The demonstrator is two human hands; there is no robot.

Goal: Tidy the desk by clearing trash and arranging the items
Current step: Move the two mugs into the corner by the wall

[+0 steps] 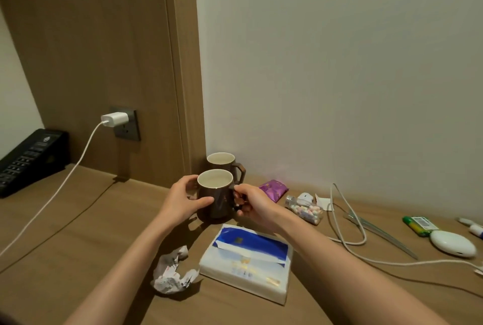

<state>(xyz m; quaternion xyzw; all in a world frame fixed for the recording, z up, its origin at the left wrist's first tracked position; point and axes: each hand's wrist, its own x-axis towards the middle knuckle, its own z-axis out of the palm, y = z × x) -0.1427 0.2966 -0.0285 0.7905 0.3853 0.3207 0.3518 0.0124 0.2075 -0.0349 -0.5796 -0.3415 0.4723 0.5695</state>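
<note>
A brown mug (pixel 217 200) with a white inside stands on the wooden desk (pixel 78 233), just in front of a second matching mug (pixel 224 162) by the wall corner. My left hand (pixel 183 200) wraps round the near mug's left side. My right hand (pixel 252 204) pinches its handle. A crumpled piece of paper (pixel 172 272) lies near the front, left of a blue-and-white tissue pack (pixel 248 262).
A purple packet (pixel 274 188), a small bottle of coloured pills (pixel 305 209), white cables (pixel 350 228), a green tube (pixel 418 225), a white oval case (pixel 452 243) and a pen lie to the right. A black phone (pixel 28 157) and a plugged-in charger (pixel 115 118) are at the left.
</note>
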